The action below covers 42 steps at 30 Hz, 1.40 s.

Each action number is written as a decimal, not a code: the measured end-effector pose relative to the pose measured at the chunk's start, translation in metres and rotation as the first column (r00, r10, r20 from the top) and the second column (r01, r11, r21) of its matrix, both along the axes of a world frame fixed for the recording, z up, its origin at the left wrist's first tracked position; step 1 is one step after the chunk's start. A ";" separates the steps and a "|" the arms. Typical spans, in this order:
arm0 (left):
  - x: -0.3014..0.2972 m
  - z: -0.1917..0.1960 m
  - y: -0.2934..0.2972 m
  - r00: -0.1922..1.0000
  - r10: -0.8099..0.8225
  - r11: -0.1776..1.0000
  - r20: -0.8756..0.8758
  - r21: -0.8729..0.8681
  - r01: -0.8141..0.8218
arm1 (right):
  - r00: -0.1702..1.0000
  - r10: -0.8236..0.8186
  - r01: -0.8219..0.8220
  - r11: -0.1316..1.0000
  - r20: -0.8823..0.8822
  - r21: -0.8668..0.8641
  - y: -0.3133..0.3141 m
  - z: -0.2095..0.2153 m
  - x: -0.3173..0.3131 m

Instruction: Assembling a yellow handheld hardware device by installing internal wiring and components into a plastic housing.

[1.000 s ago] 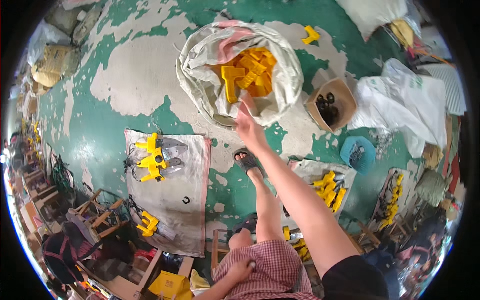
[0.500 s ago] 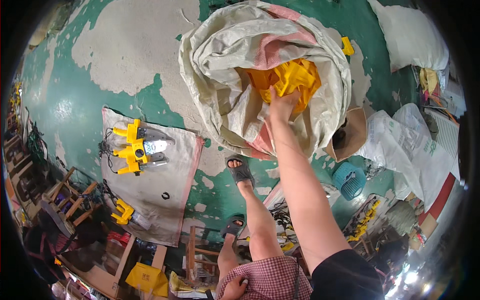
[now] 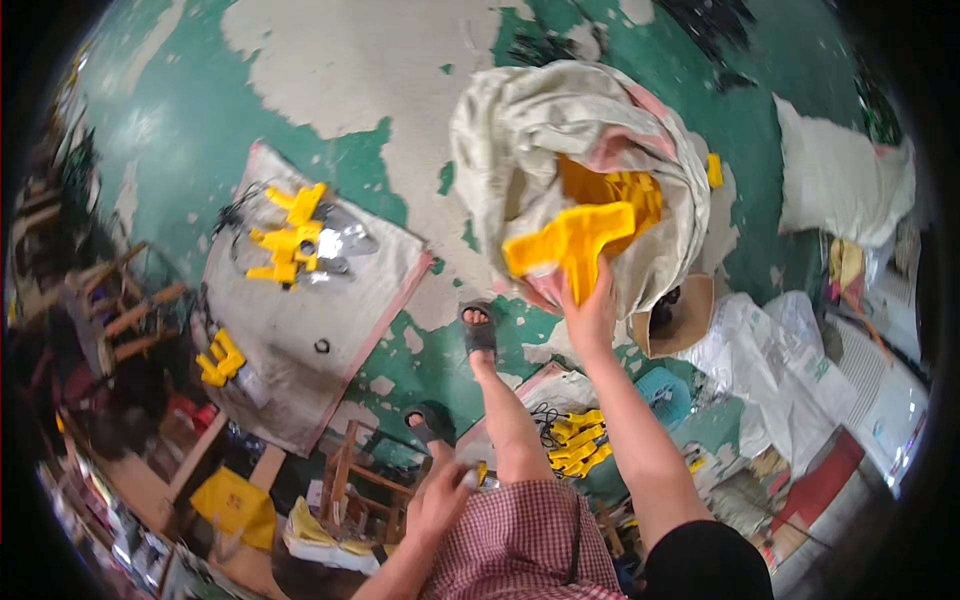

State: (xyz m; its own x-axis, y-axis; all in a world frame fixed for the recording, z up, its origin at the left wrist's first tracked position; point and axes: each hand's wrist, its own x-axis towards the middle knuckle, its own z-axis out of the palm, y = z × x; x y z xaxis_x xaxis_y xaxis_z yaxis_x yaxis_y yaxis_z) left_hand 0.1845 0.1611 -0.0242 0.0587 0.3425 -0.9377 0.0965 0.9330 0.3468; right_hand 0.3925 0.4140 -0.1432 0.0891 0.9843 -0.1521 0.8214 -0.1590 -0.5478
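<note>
A yellow T-shaped plastic piece (image 3: 572,245) is gripped at its stem by my right hand (image 3: 593,312), held up over the near rim of a big white woven sack (image 3: 500,150). Inside the sack's rolled-down mouth lie more yellow plastic pieces (image 3: 640,195). My left hand (image 3: 440,502) hovers low, near my lap and apart from the sack. It looks curled and has a whitish spot at a fingertip; blur hides whether anything is in it.
Several yellow-handled tools (image 3: 290,240) lie on a pale mat (image 3: 320,350) at left. More yellow tools (image 3: 578,442) sit right of my legs. A cardboard box (image 3: 685,320), blue basket (image 3: 663,395) and white plastic bags (image 3: 780,360) are on the right. A wooden stool (image 3: 345,475) stands near.
My right hand has come up out of the sack with a yellow T-shaped piece. My left hand has risen from my lap. The whole view has shifted and turned.
</note>
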 end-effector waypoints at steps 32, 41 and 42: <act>-0.149 0.191 -0.281 -0.498 0.673 -0.604 0.548 0.018 -0.797 | -0.077 0.798 -0.896 -0.319 -0.598 -0.310 -0.395 0.332 -0.393; -0.243 0.219 -0.258 -0.403 0.439 -0.733 0.803 0.061 -0.677 | -0.410 0.767 -0.664 -0.622 -0.494 -0.416 -0.364 0.377 -0.538; -0.253 0.232 -0.257 -0.314 0.515 -0.685 0.797 0.162 -0.711 | -0.343 0.756 -0.680 -0.610 -0.558 -0.408 -0.365 0.375 -0.541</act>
